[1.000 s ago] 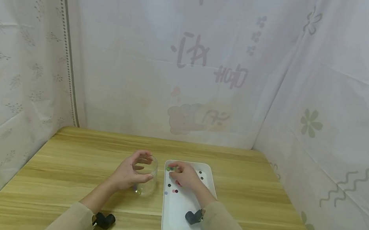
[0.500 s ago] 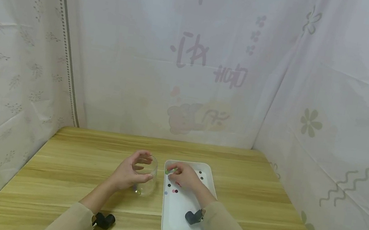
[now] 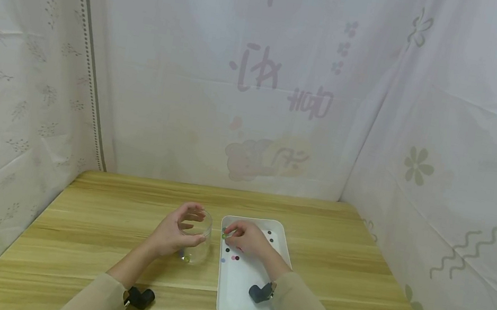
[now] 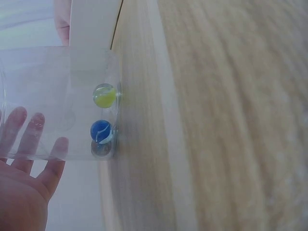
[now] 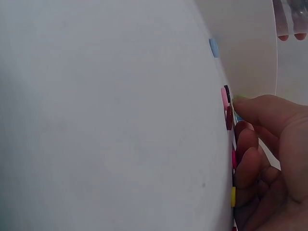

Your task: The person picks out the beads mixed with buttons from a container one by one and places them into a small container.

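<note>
"On the wood-grain surface (image 3: 124, 211), seen from the head camera, what is each hand doing?"

"Left hand (image 3: 176, 232) has its fingers curved round a clear cup (image 3: 202, 247). Just beside that, the right hand (image 3: 251, 238) reaches into a white tray (image 3: 245, 304), thumb and forefinger tips close together at a green marble (image 3: 224, 236) near the tray's left wall. Whether they pinch it, I can't tell."

"And the left wrist?"

"Two marbles lie at the cup's bottom (this camera sees it sideways): a yellow marble (image 4: 104, 95) and a blue marble (image 4: 101, 131)."

"Right wrist?"

"Other fingers bent, a yellow-green sliver (image 5: 240, 97) at the thumb tip. Flat discs lie nearby: light blue disc (image 5: 214, 48), pink disc (image 5: 224, 98), yellow disc (image 5: 233, 196)."
</note>
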